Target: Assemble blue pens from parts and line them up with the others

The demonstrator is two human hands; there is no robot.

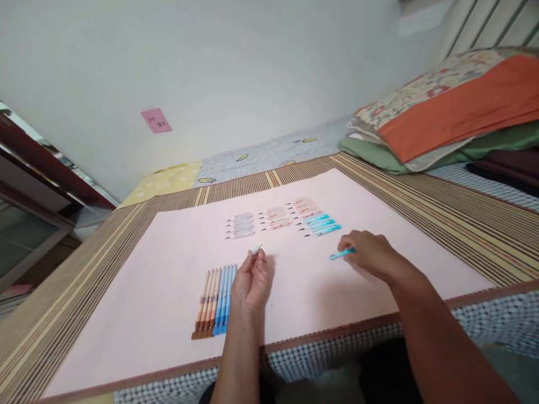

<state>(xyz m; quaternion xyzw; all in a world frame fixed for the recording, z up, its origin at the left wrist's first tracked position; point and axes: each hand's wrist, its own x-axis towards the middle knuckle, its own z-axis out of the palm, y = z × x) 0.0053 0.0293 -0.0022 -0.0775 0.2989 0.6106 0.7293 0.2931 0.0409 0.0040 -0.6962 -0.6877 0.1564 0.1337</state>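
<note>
Between the thumb and fingers of my left hand (251, 276) is a small pale pen part (257, 248), its narrow tip pointing up and right. My right hand (370, 251) pinches a turquoise pen barrel (339, 255) just above the pink sheet (303, 292). Beyond the hands lie several turquoise pen pieces with dark tips (322, 224), pink-patterned ones (275, 217) and clear ones (241, 225), set in rows. Left of my left hand, a row of pens with brown ends (207, 303) lies beside blue pens (224, 297), partly hidden by my wrist.
The sheet covers a striped mat (105, 269) on a bed. At the right is a stack of folded bedding (455, 112), orange and floral on top. A pink note (156, 120) is stuck on the wall behind. Checked cloth (497, 320) hangs at the front edge.
</note>
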